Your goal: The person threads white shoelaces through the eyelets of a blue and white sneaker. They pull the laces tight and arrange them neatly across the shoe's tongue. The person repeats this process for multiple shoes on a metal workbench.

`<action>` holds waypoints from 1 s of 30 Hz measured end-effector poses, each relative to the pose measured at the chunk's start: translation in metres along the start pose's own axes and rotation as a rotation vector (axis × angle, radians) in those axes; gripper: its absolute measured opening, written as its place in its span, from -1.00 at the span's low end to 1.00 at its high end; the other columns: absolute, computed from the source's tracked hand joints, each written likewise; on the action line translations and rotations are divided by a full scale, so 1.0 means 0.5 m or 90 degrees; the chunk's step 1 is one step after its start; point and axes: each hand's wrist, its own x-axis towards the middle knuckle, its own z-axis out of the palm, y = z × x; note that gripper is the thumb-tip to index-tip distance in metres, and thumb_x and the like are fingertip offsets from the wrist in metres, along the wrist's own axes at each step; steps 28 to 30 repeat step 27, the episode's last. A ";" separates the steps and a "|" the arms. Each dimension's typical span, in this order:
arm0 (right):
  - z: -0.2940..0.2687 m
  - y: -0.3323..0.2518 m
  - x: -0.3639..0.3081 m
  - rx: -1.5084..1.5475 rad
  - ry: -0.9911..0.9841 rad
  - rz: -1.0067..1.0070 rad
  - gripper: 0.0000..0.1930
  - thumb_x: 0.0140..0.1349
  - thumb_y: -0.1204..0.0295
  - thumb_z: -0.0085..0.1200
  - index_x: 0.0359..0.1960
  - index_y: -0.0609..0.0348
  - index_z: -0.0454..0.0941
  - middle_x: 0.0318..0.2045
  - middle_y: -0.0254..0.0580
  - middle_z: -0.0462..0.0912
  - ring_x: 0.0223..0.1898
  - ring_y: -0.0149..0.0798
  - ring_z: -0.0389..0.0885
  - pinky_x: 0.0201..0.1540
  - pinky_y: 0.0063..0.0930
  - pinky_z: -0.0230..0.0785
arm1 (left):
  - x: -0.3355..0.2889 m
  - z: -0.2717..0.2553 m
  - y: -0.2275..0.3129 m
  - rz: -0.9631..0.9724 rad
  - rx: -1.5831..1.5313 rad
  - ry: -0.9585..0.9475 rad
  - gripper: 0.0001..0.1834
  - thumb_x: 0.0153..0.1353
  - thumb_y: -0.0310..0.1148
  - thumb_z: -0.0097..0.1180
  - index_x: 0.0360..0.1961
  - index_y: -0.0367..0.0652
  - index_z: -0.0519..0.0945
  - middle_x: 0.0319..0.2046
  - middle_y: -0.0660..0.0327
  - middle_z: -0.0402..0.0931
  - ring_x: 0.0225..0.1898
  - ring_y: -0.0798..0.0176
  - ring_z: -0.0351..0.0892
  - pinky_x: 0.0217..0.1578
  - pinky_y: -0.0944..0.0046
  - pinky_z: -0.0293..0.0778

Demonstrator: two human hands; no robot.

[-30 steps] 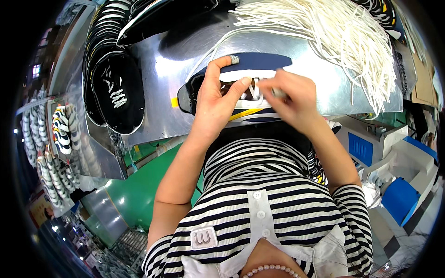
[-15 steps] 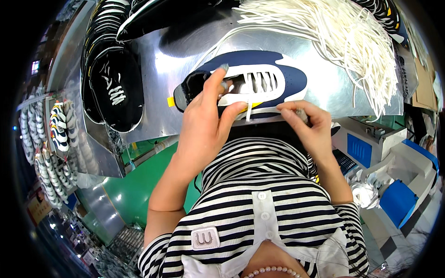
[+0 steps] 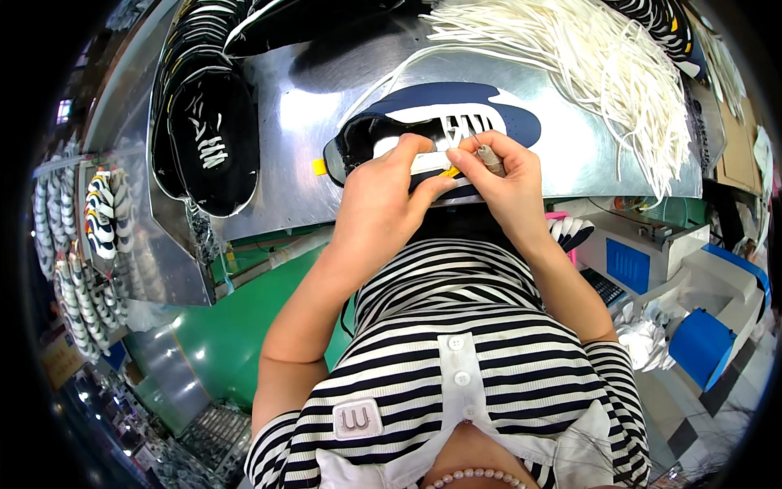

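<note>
A navy and white shoe upper [image 3: 423, 94] with a yellow heel tab lies on its side on the metal table, toe to the right. My left hand [image 3: 387, 191] is closed on the near edge of its opening, thumb outside and fingers at the white eyelet strip. White shoelace [image 3: 450, 130] crosses the upper's throat in several rows. My right hand [image 3: 505, 175] pinches at the eyelet strip where the lace end comes down; the fingertips hide most of that end. A greyish wrapped piece [image 3: 490, 160] shows at my right fingers; whether it is finger tape or a tool handle I cannot tell.
A large heap of white laces [image 3: 586, 73] covers the table's far right. Stacked black shoe uppers [image 3: 208, 147] stand at the left, with more at the back. A blue and white machine [image 3: 652, 269] is at the right below the table [image 3: 301, 196].
My right hand has moved left and away from me, from beside the upper onto its eyelet strip. My left fingers have come down onto the strip. The hanging lace end is now at my right fingertips.
</note>
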 end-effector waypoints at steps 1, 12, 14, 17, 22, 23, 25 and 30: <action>-0.001 -0.002 -0.001 -0.040 0.006 -0.004 -0.88 0.23 0.45 0.27 -0.37 0.24 0.63 -0.53 -0.52 0.59 -0.49 -0.69 0.40 -0.46 -0.74 0.21 | 0.006 0.006 0.006 -0.056 0.015 -0.007 -0.68 0.19 -0.24 0.29 -0.17 -0.21 0.51 -0.56 0.03 0.58 -0.51 -0.09 0.60 -0.45 0.03 0.46; -0.032 -0.026 -0.067 -0.233 -0.074 -0.035 -0.83 0.40 0.41 0.07 -0.18 0.28 0.41 -0.48 -0.10 0.66 -0.46 -0.33 0.66 -0.40 -0.48 0.42 | 0.003 0.022 0.000 -0.023 0.029 0.056 -0.73 0.18 -0.30 0.27 -0.18 -0.18 0.52 -0.65 0.07 0.55 -0.61 -0.03 0.58 -0.53 0.08 0.44; -0.034 -0.026 -0.060 -0.259 -0.076 -0.027 -0.85 0.39 0.43 0.06 -0.22 0.26 0.41 -0.52 -0.12 0.66 -0.49 -0.26 0.68 -0.42 -0.46 0.43 | 0.003 0.022 -0.003 -0.019 0.021 0.056 -0.75 0.19 -0.33 0.27 -0.18 -0.18 0.53 -0.66 0.08 0.53 -0.62 -0.01 0.57 -0.54 0.10 0.44; -0.035 -0.025 -0.048 -0.286 -0.090 -0.028 -0.85 0.37 0.43 0.08 -0.25 0.25 0.42 -0.56 -0.12 0.65 -0.52 -0.20 0.68 -0.44 -0.42 0.43 | 0.002 0.029 -0.024 0.079 0.037 0.058 -0.72 0.15 -0.41 0.34 -0.17 -0.26 0.55 -0.45 0.04 0.63 -0.55 0.02 0.59 -0.49 0.17 0.47; 0.000 -0.005 -0.008 -0.385 -0.056 -0.138 -0.84 0.32 0.42 0.12 -0.28 0.24 0.42 -0.60 -0.10 0.63 -0.55 -0.12 0.66 -0.48 -0.34 0.44 | -0.005 0.051 -0.030 0.199 0.067 0.093 -0.74 0.11 -0.51 0.32 -0.17 -0.28 0.56 -0.51 0.05 0.58 -0.54 0.03 0.58 -0.49 0.16 0.47; 0.005 -0.005 0.003 -0.390 -0.072 -0.124 -0.85 0.30 0.44 0.12 -0.26 0.24 0.44 -0.60 -0.10 0.64 -0.55 -0.16 0.68 -0.45 -0.32 0.48 | -0.004 0.051 -0.031 0.191 0.073 0.105 -0.73 0.11 -0.52 0.32 -0.16 -0.28 0.56 -0.53 0.06 0.57 -0.55 0.03 0.58 -0.49 0.16 0.46; -0.021 -0.032 0.004 -0.365 -0.154 -0.015 -0.86 0.31 0.44 0.11 -0.22 0.24 0.46 -0.58 -0.10 0.66 -0.52 -0.19 0.70 -0.43 -0.32 0.51 | -0.005 0.046 -0.026 0.157 0.080 0.105 -0.71 0.13 -0.52 0.30 -0.11 -0.27 0.55 -0.50 0.07 0.59 -0.53 0.03 0.59 -0.48 0.16 0.46; -0.075 -0.063 -0.002 -0.354 -0.227 0.055 -0.82 0.30 0.44 0.12 -0.13 0.23 0.49 -0.55 -0.09 0.69 -0.49 -0.23 0.73 -0.38 -0.28 0.55 | -0.007 0.030 -0.020 0.076 0.049 0.061 -0.69 0.20 -0.43 0.27 -0.02 -0.11 0.57 -0.38 0.03 0.66 -0.45 0.00 0.66 -0.44 0.13 0.50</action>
